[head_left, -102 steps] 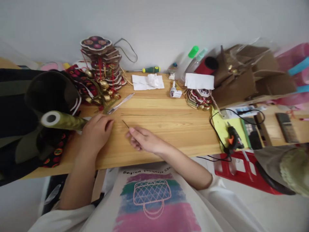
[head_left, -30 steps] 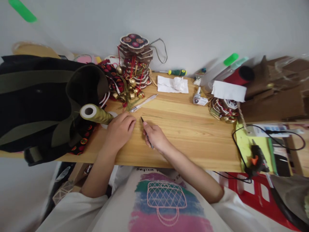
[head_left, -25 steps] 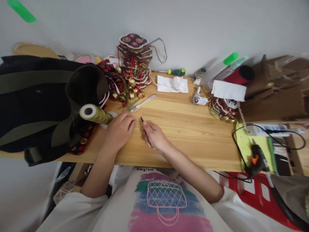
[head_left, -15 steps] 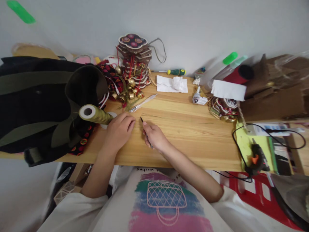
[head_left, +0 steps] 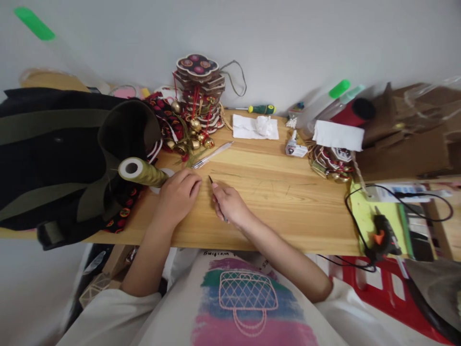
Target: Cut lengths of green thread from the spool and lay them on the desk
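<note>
My right hand (head_left: 228, 204) is closed on a thin dark pointed tool (head_left: 211, 180), whose tip sticks out toward the upper left. My left hand (head_left: 180, 192) rests on the wooden table with its fingers curled together; whether anything is under them is hidden. Beside it, a spool of gold-green thread (head_left: 144, 172) leans to the left. A clear pen (head_left: 213, 154) lies just beyond my left fingers. Behind it stands a stack of decorated plaques (head_left: 198, 72) with small golden bells (head_left: 195, 125) on red cords.
A dark bag (head_left: 54, 144) covers the left side. Along the back lie a screwdriver (head_left: 262, 109), white tissue (head_left: 250, 127) and a glue bottle (head_left: 295, 146). More plaques (head_left: 329, 161), a cardboard box (head_left: 414, 149) and a corded glue gun (head_left: 383, 235) are at the right.
The view has shifted slightly. My hands hold nearly the same pose, and the dark tool stays in my right hand.
</note>
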`<move>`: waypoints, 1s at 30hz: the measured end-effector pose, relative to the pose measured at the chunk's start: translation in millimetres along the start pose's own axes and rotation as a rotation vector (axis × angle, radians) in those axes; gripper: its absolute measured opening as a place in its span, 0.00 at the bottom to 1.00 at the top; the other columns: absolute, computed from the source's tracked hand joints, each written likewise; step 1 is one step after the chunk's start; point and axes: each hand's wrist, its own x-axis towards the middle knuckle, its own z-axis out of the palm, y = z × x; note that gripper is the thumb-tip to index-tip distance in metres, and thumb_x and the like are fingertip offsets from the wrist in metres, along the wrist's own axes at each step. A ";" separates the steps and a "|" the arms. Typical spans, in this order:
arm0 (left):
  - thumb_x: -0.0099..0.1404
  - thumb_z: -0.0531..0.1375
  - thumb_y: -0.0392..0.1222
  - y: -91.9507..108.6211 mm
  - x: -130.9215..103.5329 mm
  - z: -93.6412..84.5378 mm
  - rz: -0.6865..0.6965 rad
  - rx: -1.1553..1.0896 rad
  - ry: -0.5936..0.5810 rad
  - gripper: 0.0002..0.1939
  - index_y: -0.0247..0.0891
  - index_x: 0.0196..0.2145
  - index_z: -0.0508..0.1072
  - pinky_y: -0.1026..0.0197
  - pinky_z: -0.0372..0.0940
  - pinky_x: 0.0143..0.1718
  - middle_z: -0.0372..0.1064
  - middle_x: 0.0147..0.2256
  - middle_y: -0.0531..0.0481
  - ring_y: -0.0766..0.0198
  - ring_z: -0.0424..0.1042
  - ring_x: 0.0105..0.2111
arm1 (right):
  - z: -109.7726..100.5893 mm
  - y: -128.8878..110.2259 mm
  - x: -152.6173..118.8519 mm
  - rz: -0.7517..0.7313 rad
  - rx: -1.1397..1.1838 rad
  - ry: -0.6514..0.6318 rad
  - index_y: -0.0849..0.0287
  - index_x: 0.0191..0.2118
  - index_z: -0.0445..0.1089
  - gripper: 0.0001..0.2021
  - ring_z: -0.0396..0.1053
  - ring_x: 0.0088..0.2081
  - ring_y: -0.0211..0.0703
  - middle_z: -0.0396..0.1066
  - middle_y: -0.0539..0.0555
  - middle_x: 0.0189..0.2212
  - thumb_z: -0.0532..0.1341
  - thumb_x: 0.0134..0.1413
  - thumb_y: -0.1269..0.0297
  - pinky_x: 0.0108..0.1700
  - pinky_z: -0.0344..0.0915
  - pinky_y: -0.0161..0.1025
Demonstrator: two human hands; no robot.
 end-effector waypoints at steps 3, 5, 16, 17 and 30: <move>0.68 0.50 0.40 0.9 -0.1 -0.2 -0.033 -0.030 -0.015 0.11 0.39 0.33 0.71 0.58 0.66 0.41 0.72 0.36 0.46 0.58 0.72 0.39 | -0.2 -0.7 -1.5 -0.011 0.008 0.004 0.55 0.21 0.55 0.23 0.48 0.08 0.31 0.54 0.44 0.07 0.45 0.68 0.53 0.11 0.46 0.30; 0.67 0.52 0.42 2.3 -0.5 0.0 -0.071 -0.090 -0.009 0.10 0.39 0.34 0.72 0.58 0.67 0.41 0.72 0.36 0.47 0.59 0.72 0.38 | -0.8 -0.4 -3.6 -0.023 0.015 0.004 0.55 0.21 0.54 0.24 0.49 0.08 0.32 0.54 0.44 0.07 0.45 0.68 0.53 0.12 0.47 0.30; 0.62 0.60 0.53 21.8 12.9 -27.8 -0.337 -0.985 -0.226 0.19 0.34 0.41 0.75 0.65 0.64 0.26 0.71 0.25 0.51 0.68 0.67 0.22 | -14.1 16.0 -53.8 -0.391 -0.007 -0.026 0.56 0.23 0.56 0.28 0.54 0.14 0.32 0.55 0.43 0.10 0.44 0.61 0.37 0.21 0.54 0.32; 0.62 0.61 0.53 23.0 14.4 -31.3 -0.329 -1.037 -0.281 0.19 0.34 0.41 0.75 0.66 0.63 0.25 0.70 0.24 0.51 0.69 0.66 0.22 | -14.9 16.2 -59.8 -0.410 -0.015 -0.041 0.56 0.23 0.56 0.28 0.54 0.15 0.32 0.55 0.43 0.10 0.44 0.62 0.37 0.22 0.54 0.32; 0.57 0.65 0.58 35.9 14.1 -27.7 -0.393 -1.185 -0.473 0.22 0.34 0.25 0.70 0.70 0.51 0.18 0.63 0.21 0.54 0.74 0.57 0.19 | -25.9 24.7 -76.5 -0.326 0.257 -0.225 0.55 0.25 0.56 0.27 0.49 0.11 0.29 0.55 0.41 0.08 0.46 0.59 0.36 0.18 0.48 0.31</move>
